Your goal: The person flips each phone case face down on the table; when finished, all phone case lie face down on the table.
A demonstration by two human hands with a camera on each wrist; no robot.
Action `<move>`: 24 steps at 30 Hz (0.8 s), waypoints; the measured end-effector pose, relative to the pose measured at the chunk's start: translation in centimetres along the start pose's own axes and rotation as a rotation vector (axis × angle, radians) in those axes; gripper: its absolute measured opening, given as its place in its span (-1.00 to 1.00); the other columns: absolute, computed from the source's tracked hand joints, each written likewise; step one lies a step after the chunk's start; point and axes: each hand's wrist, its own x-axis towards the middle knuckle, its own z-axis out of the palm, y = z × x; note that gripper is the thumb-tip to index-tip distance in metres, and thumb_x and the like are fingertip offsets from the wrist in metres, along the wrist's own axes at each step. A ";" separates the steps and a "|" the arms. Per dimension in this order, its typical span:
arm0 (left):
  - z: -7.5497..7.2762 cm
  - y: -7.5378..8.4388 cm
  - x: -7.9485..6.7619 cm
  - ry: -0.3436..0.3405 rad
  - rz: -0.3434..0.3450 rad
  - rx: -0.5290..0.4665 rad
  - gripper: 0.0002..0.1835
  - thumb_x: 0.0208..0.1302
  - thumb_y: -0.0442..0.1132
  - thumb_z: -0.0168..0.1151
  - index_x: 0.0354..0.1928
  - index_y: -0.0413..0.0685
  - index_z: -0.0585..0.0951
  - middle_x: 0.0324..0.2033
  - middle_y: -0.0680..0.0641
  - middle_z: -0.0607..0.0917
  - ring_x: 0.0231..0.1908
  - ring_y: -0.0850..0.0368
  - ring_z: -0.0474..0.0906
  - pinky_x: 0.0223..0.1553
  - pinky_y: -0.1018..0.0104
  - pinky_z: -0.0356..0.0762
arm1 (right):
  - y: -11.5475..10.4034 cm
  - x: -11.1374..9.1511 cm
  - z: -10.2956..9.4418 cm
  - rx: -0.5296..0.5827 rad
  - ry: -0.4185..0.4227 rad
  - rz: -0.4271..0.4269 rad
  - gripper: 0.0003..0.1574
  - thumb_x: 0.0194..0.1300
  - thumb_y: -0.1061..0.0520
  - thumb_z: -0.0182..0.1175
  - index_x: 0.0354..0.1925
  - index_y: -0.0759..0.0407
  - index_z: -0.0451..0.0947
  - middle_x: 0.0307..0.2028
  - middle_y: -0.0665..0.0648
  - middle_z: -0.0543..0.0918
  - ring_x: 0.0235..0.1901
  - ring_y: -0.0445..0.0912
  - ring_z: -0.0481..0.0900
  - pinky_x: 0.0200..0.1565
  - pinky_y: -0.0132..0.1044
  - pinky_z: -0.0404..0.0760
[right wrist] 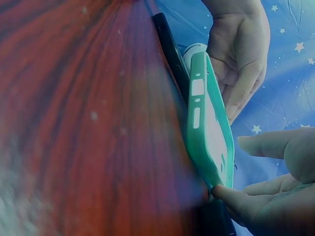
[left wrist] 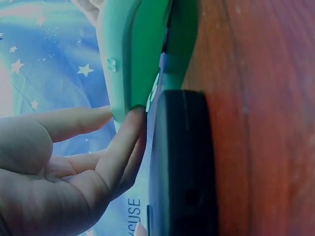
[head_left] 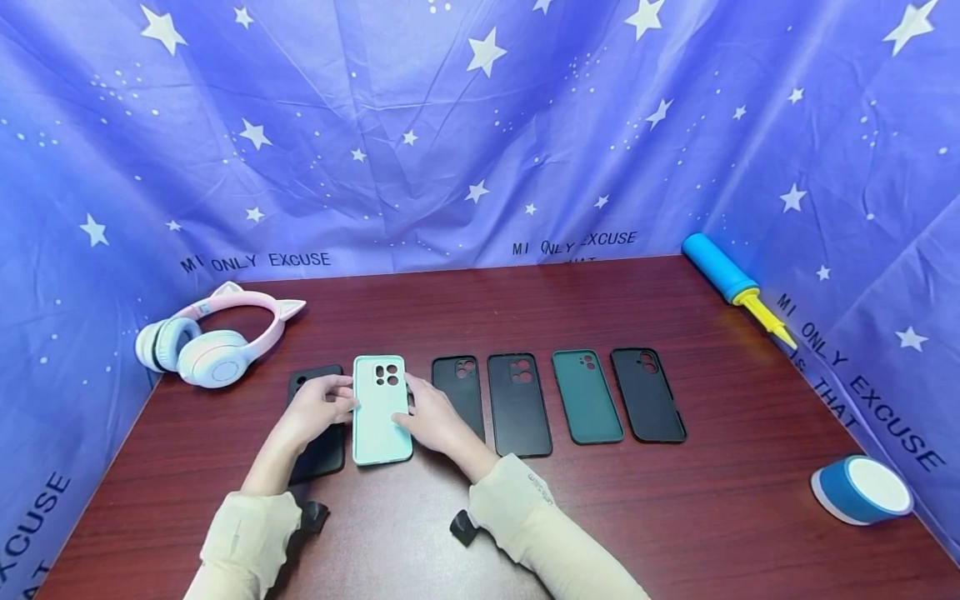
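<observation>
A mint-green phone case [head_left: 378,442] with camera cutouts at its top lies between my hands, slightly raised off the table in the wrist views. My left hand [head_left: 318,408] pinches its left edge with thumb and fingers. On the opposite edge my right hand [head_left: 435,417] grips it, with the thumb over the face and a fingertip at the edge. Below my left hand lies a black phone case [head_left: 326,450], partly hidden. To the right of the mint case lie a dark phone case [head_left: 461,392], partly covered by my right hand, and another black phone case [head_left: 520,408].
Further right are a green phone case [head_left: 588,400] and a black phone case [head_left: 647,400]. Cat-ear headphones [head_left: 217,358] stand at the back left. A blue and yellow hand pump [head_left: 723,271] lies at the back right, a blue and white round object [head_left: 858,492] at the front right.
</observation>
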 end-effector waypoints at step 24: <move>-0.4 2.5 -1.0 0.030 0.111 -0.054 -0.52 0.32 -0.48 0.11 0.23 -0.58 0.34 -0.15 -0.37 0.59 -0.30 0.41 0.56 -0.18 0.30 0.71 | -0.6 0.0 0.6 0.158 -0.025 0.031 -0.17 0.33 -0.19 0.16 0.41 0.17 0.26 0.32 0.15 0.46 0.27 0.00 0.48 0.27 -0.09 0.47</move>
